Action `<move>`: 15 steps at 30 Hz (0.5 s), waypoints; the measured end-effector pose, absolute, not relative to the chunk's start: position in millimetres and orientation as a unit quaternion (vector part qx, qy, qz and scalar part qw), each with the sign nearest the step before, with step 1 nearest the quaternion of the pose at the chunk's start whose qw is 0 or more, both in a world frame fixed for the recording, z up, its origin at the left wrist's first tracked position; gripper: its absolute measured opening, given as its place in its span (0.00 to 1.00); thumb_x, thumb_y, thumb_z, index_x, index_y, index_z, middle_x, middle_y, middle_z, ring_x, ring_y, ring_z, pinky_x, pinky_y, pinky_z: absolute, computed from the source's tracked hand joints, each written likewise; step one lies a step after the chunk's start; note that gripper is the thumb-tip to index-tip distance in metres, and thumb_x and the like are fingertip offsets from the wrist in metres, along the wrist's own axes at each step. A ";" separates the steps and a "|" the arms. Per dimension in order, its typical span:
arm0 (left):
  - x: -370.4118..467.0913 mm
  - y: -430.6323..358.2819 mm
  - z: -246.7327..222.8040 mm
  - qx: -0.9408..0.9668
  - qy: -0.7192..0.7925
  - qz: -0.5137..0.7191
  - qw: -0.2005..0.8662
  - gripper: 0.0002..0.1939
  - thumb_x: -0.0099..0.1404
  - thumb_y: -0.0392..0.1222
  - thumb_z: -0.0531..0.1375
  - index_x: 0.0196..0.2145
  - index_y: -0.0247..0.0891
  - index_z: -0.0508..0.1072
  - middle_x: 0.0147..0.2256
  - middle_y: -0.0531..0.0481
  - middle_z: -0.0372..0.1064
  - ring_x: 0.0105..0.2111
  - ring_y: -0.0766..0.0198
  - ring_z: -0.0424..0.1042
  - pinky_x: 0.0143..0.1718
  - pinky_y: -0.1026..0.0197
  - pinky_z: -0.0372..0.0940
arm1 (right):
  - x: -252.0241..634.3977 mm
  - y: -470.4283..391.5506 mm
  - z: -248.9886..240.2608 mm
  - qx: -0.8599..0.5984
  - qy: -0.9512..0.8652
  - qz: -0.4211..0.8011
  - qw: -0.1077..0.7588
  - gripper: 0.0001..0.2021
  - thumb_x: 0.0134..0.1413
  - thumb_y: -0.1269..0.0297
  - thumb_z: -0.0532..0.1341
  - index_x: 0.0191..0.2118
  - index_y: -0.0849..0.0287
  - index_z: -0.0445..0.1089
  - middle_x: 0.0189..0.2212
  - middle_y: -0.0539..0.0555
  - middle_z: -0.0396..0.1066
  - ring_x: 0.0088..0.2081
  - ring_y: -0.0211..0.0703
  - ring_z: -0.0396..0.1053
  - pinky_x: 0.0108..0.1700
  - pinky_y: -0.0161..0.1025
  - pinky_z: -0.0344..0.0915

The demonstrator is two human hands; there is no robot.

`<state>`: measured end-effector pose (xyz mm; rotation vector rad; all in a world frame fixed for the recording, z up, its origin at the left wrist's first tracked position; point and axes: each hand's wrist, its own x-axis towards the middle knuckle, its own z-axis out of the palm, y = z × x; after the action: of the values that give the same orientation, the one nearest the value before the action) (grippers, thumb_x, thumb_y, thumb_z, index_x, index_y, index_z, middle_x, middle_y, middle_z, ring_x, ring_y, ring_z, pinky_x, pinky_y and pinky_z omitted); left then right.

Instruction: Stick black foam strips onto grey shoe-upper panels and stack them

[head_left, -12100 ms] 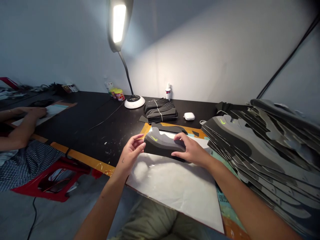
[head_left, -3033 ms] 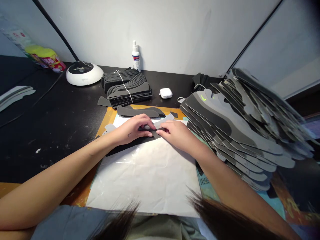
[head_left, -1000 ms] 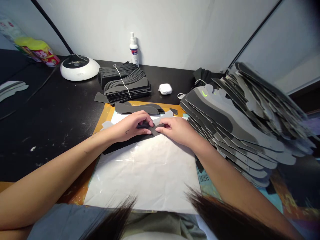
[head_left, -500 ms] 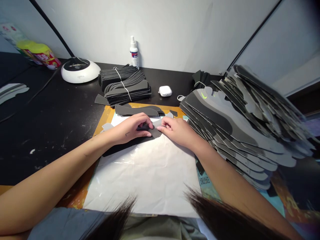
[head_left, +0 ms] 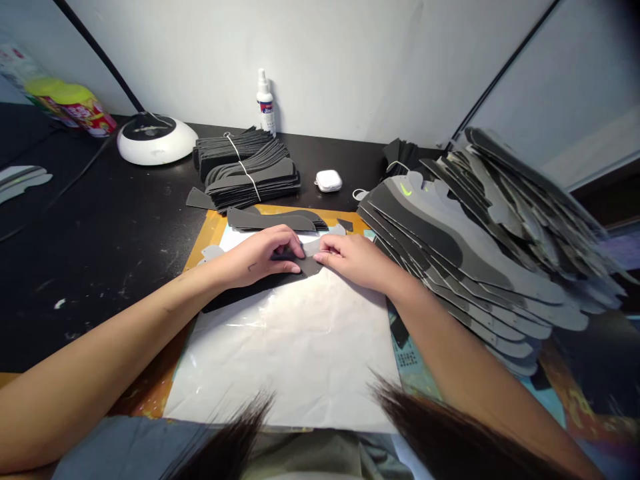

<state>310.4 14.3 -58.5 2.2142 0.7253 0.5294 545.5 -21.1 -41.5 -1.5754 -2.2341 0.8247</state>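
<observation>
A dark grey shoe-upper piece (head_left: 309, 267) lies over a light grey piece (head_left: 313, 248) on a white sheet (head_left: 295, 353). My left hand (head_left: 273, 257) is curled over the dark piece, thumb and forefinger gripping it from the left. My right hand (head_left: 350, 259) is closed in a pinch on its right part, close to the left fingertips. My hands and wrists cover much of both pieces. The light piece's tip shows beyond the left wrist. Just behind my hands lies a small stack of dark grey strips (head_left: 270, 220).
Bundles of dark pieces tied with white string (head_left: 253, 177) sit behind. A white case (head_left: 329, 181), a spray bottle (head_left: 266, 107) and a lamp base (head_left: 157, 143) stand farther back. Tall stacks of grey shoe-upper pieces (head_left: 465, 260) crowd the right side. Red-and-yellow containers (head_left: 85, 107) stand far left.
The whole view has shifted slightly. Both hands keep nearly the same hold on the dark piece, and the gap between their fingertips looks slightly wider.
</observation>
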 end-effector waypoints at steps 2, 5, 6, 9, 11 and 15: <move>310.4 14.7 -59.4 0.863 0.279 0.207 0.367 0.13 0.66 0.49 0.65 0.41 0.37 0.74 0.42 0.46 0.69 0.40 0.60 0.69 0.39 0.60 0.63 | 546.4 -19.2 -41.3 -0.538 -0.777 0.293 0.142 0.12 0.60 0.60 0.60 0.28 0.57 0.62 0.24 0.46 0.65 0.28 0.37 0.60 0.31 0.35 0.47; 310.4 14.8 -59.6 0.863 0.276 0.209 0.367 0.12 0.66 0.48 0.64 0.41 0.37 0.74 0.42 0.45 0.69 0.42 0.58 0.69 0.40 0.59 0.64 | 545.8 -18.1 -41.3 -0.541 -0.777 0.287 0.147 0.13 0.58 0.60 0.62 0.26 0.57 0.61 0.23 0.45 0.64 0.27 0.36 0.59 0.30 0.35 0.47; 310.4 14.7 -59.4 0.863 0.275 0.208 0.368 0.11 0.66 0.48 0.64 0.40 0.37 0.74 0.42 0.45 0.69 0.43 0.58 0.69 0.41 0.59 0.64 | 545.3 -18.1 -41.4 -0.550 -0.771 0.284 0.151 0.13 0.57 0.60 0.63 0.26 0.57 0.61 0.22 0.45 0.63 0.26 0.36 0.58 0.30 0.35 0.47; 310.1 14.4 -58.5 0.864 0.276 0.204 0.369 0.11 0.66 0.47 0.64 0.40 0.37 0.74 0.41 0.45 0.69 0.44 0.57 0.69 0.41 0.59 0.64 | 544.6 -18.8 -41.5 -0.576 -0.739 0.299 0.182 0.13 0.50 0.62 0.68 0.29 0.56 0.60 0.21 0.42 0.61 0.25 0.36 0.57 0.29 0.35 0.47; 310.0 14.4 -58.1 0.865 0.277 0.202 0.366 0.11 0.65 0.48 0.64 0.40 0.37 0.74 0.41 0.45 0.69 0.43 0.57 0.69 0.41 0.59 0.64 | 545.0 -19.5 -41.6 -0.581 -0.718 0.323 0.207 0.14 0.49 0.64 0.69 0.32 0.55 0.60 0.20 0.41 0.60 0.24 0.35 0.57 0.28 0.34 0.48; 309.9 14.8 -58.5 0.867 0.277 0.204 0.360 0.12 0.65 0.48 0.65 0.40 0.38 0.74 0.43 0.45 0.68 0.42 0.58 0.69 0.42 0.58 0.63 | 547.4 -19.3 -43.1 -0.578 -0.707 0.331 0.238 0.09 0.52 0.67 0.64 0.33 0.54 0.61 0.18 0.40 0.56 0.23 0.36 0.56 0.28 0.34 0.49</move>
<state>309.9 14.8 -58.5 2.2350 0.7145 0.5270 547.4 -19.3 -43.1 -1.5848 -1.9372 0.9064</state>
